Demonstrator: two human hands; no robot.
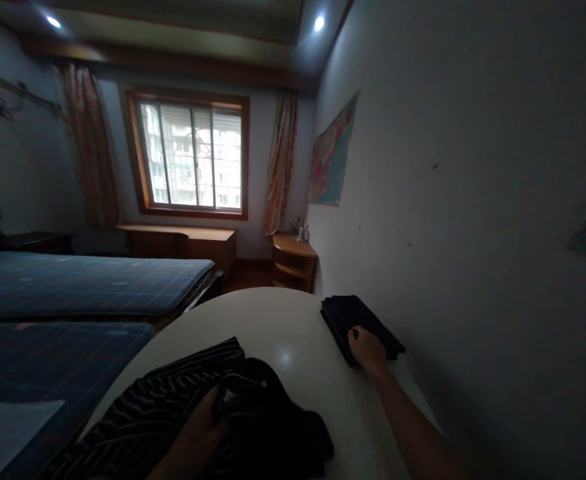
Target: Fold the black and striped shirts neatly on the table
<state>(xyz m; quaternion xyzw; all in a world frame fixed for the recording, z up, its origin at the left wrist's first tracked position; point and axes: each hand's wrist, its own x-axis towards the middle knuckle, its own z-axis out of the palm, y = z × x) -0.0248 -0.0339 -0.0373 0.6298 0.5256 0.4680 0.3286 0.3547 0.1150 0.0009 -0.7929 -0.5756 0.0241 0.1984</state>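
Observation:
A black garment with thin white stripes (157, 393) lies bunched on the near left of the round white table (283, 320). Its right part (277, 427) looks plain black in the dim light. My left hand (200, 427) is closed on the striped garment, the fingertips hidden in its folds. Farther off, by the wall, a folded black garment (345, 313) lies flat at the table's right edge, perhaps in several layers. On its near side rests my right hand (367, 350), fingers curled closed against the cloth.
A bed with blue checked mattresses (93, 283) stands to the left, close to the table. The white wall (463, 233) runs along the right side. Ahead are a low wooden cabinet (213, 237), a corner shelf (293, 250) and a window (193, 157).

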